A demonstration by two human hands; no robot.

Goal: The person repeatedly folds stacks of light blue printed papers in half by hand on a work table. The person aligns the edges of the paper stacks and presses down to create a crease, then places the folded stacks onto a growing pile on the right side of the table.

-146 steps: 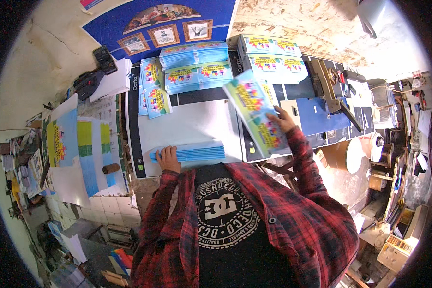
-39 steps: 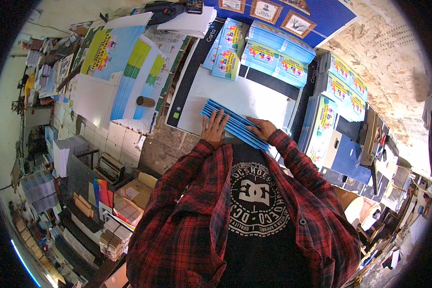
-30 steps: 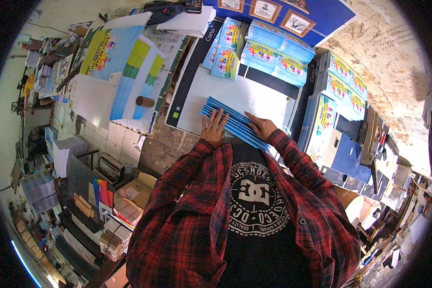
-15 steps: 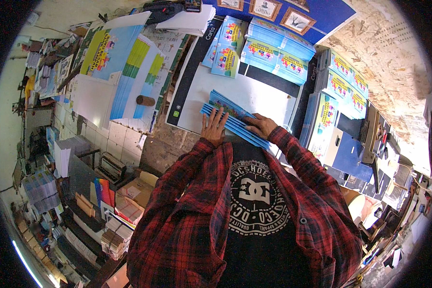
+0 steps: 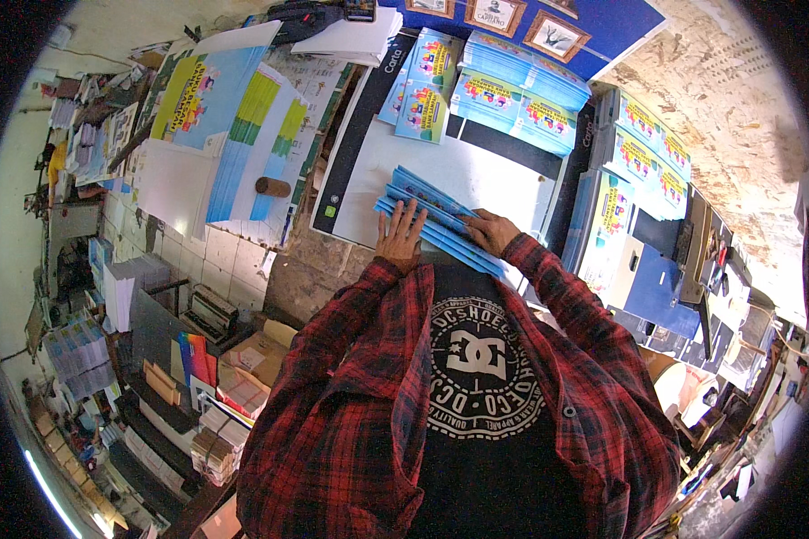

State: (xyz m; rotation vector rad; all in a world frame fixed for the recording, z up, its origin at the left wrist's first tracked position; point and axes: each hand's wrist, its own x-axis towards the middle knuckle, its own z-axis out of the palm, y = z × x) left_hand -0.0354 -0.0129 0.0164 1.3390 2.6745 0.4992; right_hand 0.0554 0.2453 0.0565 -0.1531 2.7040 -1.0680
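Note:
A small fanned batch of thin blue printed booklets (image 5: 437,235) lies slantwise on the white work surface (image 5: 368,166), right in front of my body. My left hand (image 5: 399,236) rests on its left part, fingers spread and pointing away from me. At the right part, my right hand (image 5: 493,233) has its fingers bent round the edge of the upper booklet. The booklets overlap like steps, with their long edges showing. What lies under my right fingers is hidden.
Finished-looking booklet stacks (image 5: 517,103) stand at the back of the surface, beside two loose piles (image 5: 422,112). More stacks (image 5: 638,162) are at the right. Large printed sheets (image 5: 189,108) and a brown cylinder (image 5: 272,187) lie on the left table. Framed pictures (image 5: 555,34) stand behind.
My right hand has shifted slightly along the booklet edge. The upper booklet tilts more, so less of its colourful cover shows. My left hand stays nearly in place.

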